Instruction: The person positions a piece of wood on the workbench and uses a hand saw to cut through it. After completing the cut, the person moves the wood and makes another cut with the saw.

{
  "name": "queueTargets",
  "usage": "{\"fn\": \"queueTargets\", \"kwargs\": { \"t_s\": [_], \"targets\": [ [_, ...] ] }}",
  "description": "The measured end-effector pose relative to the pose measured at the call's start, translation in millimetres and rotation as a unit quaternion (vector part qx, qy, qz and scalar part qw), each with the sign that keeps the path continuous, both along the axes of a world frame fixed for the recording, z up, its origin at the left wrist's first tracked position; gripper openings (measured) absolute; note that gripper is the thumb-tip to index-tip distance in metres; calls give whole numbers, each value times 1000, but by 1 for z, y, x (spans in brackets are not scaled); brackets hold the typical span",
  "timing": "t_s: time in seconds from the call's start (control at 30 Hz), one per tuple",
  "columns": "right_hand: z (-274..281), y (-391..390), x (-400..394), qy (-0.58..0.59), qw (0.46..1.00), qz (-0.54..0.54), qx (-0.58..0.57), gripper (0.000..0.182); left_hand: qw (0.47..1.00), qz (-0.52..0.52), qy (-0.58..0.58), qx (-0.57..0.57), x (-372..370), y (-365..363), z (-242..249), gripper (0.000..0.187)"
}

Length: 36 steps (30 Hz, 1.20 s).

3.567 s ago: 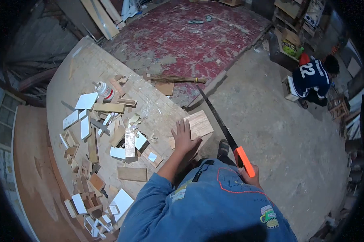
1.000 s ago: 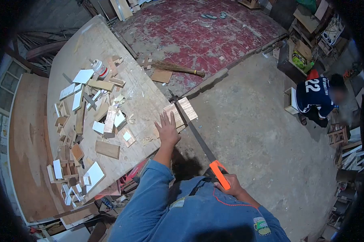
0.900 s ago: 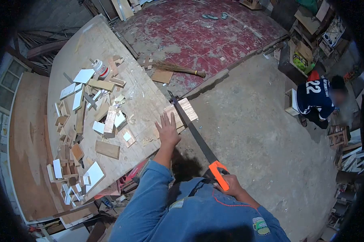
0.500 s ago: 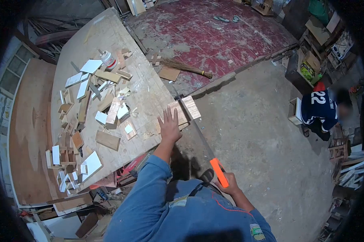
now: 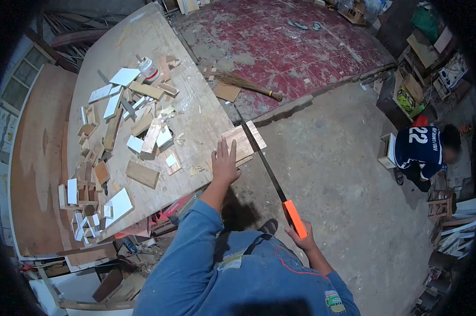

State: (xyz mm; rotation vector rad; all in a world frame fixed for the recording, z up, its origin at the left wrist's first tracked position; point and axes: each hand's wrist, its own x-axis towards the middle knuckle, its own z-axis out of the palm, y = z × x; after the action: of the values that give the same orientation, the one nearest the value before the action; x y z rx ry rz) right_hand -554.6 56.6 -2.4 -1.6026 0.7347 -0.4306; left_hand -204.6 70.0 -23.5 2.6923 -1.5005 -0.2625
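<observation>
My right hand (image 5: 302, 240) grips the orange handle of a hand saw (image 5: 273, 179), low in front of my body. Its long dark blade runs up and away, crossing over a small wooden board (image 5: 236, 141) that juts past the edge of the workbench (image 5: 195, 113). On the near part of that board lies my left hand (image 5: 226, 164), fingers stretched out and pointing away from me, to the left of the blade. Close to the left hand are a rectangular wood block (image 5: 142, 174) and a wood piece with a white square (image 5: 171, 160).
Many wood offcuts and white pieces cover the bench's left half, around a white jar (image 5: 148, 69) with a red label. A stick broom (image 5: 248, 87) lies on the floor beyond the bench. At right, a person in a numbered jersey (image 5: 418, 145) bends beside a wooden box (image 5: 387, 150).
The right hand and saw have shifted slightly right and toward the viewer's upper side, with more handle showing. My left hand stays on the board. The whole view has tilted a little.
</observation>
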Motion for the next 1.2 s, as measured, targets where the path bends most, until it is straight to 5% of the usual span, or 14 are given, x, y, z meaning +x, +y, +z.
{"fn": "queueTargets", "kwargs": {
  "t_s": [0.1,0.33,0.4,0.53,0.6,0.73,0.97,1.03,1.2],
  "targets": [
    [-8,-5,-3,5,999,-24,-29,19,995,13,-100,12,3,-5,-24,83],
    [-8,2,-2,1,990,-111,84,20,996,20,-92,-2,3,-3,-24,77],
    [0,1,2,9,996,-66,-51,22,996,16,-88,6,3,-3,-21,77],
    [18,8,12,15,996,-18,-85,26,995,14,-96,10,4,-4,-24,73],
    [17,10,12,-18,980,35,-197,20,996,13,-84,31,5,-4,-24,61],
    [17,15,14,4,972,65,-226,19,994,6,-103,32,6,-3,-30,43],
    [15,14,14,25,961,95,-259,23,993,7,-105,55,7,-4,-34,44],
    [10,14,12,25,961,99,-259,23,994,11,-103,45,8,-4,-38,57],
    [6,15,11,40,968,90,-232,23,992,7,-129,11,6,-3,-36,44]
  ]
}}
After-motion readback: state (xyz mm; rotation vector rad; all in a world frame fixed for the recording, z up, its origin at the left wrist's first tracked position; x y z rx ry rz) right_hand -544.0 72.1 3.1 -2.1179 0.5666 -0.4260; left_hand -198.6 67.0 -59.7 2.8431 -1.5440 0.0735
